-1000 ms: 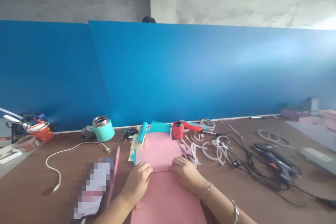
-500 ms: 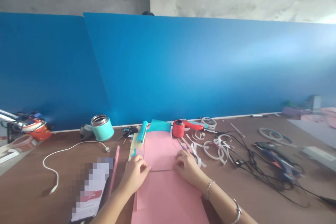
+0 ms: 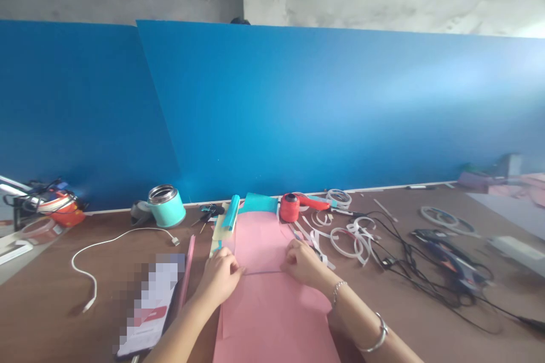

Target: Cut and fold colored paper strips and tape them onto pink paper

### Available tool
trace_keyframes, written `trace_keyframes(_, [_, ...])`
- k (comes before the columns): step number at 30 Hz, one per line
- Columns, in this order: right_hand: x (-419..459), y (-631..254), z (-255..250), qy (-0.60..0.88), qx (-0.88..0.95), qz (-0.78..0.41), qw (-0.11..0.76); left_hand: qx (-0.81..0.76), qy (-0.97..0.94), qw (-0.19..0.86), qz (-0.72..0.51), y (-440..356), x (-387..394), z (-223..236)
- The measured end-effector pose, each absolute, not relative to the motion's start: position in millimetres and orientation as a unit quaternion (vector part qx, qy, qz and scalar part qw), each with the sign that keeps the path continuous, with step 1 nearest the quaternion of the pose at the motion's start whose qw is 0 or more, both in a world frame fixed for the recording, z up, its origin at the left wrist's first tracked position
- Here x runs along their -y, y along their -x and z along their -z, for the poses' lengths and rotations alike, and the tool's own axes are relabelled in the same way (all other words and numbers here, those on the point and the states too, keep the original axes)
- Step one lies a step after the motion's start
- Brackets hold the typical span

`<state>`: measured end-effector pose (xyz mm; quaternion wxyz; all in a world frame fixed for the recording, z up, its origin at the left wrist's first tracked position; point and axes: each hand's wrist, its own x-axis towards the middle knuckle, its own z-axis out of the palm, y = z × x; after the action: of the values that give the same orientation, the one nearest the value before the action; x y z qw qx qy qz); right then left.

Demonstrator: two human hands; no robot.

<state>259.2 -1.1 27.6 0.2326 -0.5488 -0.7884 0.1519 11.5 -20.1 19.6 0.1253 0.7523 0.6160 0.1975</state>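
Observation:
Pink paper (image 3: 276,323) stretches from the bottom edge of the view up between my hands. Across it runs a dark line (image 3: 263,272), where the near part meets the far part; whether this is a fold or an edge I cannot tell. At the left end of that line, my left hand (image 3: 220,277) has its thumb and fingers pinched on the paper. My right hand (image 3: 301,262) grips the right end with curled fingers, its fingertips partly hidden. Close to my right forearm the paper's side bulges up slightly. Scissors, mostly covered, lie beside my right hand.
Behind the paper are a turquoise roll (image 3: 231,212) and a red hand tool (image 3: 290,208). White strips (image 3: 347,243) and black cables (image 3: 404,261) lie to the right. Leftward are a phone (image 3: 149,312), a white cable (image 3: 96,242) and a turquoise cup (image 3: 167,208). A blue partition (image 3: 298,113) stands behind.
My hands have moved slightly apart along the dark line, both still at the paper. The near sheet's right side now bulges up. The camera view has shifted a little.

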Motion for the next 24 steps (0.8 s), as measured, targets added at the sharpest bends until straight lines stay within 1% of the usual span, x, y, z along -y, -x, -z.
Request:
trace_keyframes(12, [-0.1, -258.9, -38.0, 0.567, 0.779, -0.184, 0.195, -0.6, -0.773, 0.108, -0.176, -12.4, 23.0, -30.3])
trace_keyframes(14, [-0.9, -259.1, -37.8, 0.566, 0.778, -0.187, 0.197, -0.6, -0.776, 0.082, -0.177, -12.7, 25.2, -31.9])
trace_keyframes(17, [-1.2, -259.5, -37.5, 0.572, 0.778, -0.184, 0.183, -0.574, -0.794, 0.01, -0.2, -14.9, 29.4, -33.5])
trace_keyframes(20, [2.5, -258.7, -39.3, 0.582, 0.78, -0.147, 0.177, -0.477, -0.85, -0.048, -0.219, -19.3, 33.2, -34.2])
trace_keyframes(22, [7.8, -257.0, -40.9, 0.561, 0.798, -0.094, 0.2, -0.424, -0.878, -0.048, -0.217, -22.4, 35.0, -35.1])
trace_keyframes(24, [14.2, -254.4, -41.4, 0.519, 0.825, -0.044, 0.218, -0.413, -0.885, -0.025, -0.214, -24.8, 36.0, -36.8])
